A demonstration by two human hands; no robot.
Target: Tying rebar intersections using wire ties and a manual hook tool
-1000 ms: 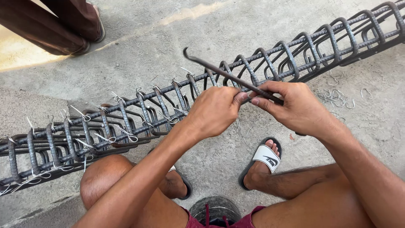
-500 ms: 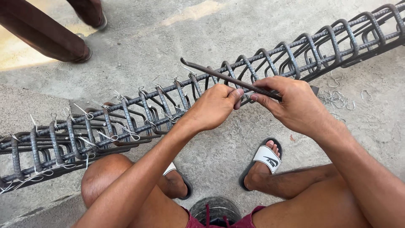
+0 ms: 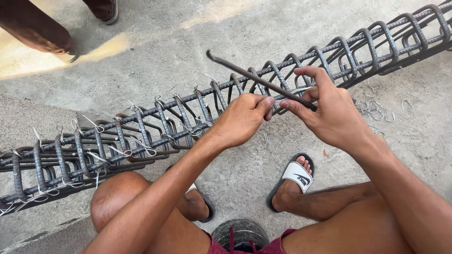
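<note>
Over the grey, ribbed rebar cage lying on concrete, the right hand grips a dark hooked tying tool while the left hand pinches thin wire at the cage's top bar.

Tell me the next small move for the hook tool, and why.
Probably bring the hook tool down to the loose tie wire at the rebar cage: the right hand holds it raised, and the left hand pinches beside the joint.

- The rebar cage lies across the floor, before the knees.
- Both hands meet above it, right of centre.
- Loose wire ties, apparently, lie right of the hands.
</note>
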